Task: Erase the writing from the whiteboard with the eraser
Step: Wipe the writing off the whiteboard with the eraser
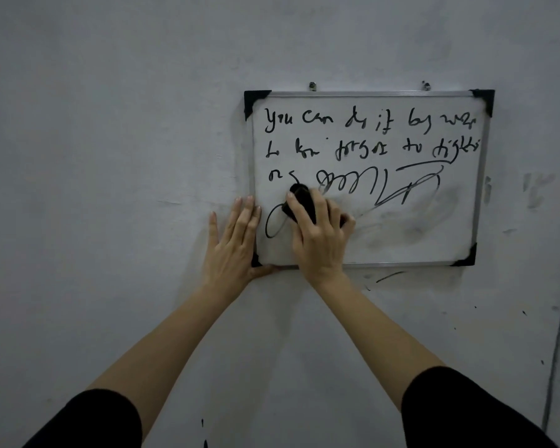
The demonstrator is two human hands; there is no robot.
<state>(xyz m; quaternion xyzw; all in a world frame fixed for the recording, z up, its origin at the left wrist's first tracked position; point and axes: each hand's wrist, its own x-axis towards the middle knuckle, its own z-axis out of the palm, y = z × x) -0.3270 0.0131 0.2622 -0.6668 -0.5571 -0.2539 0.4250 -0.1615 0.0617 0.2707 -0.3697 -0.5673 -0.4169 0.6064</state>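
At the lower left of the whiteboard (401,247), a black eraser (299,198) is gripped by the right hand (320,237) and pressed onto the board beside a looped stroke. Grey smears (434,211) are seen to its right, and lines of writing (369,121) above. The left hand (233,244) is laid flat, fingers straight, at the board's left edge on the grey wall (110,124).

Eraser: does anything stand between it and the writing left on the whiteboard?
Nothing visible does. The eraser, gripped by the right hand, sits on the whiteboard among the writing; the left hand lies flat at the lower left edge, off the strokes.
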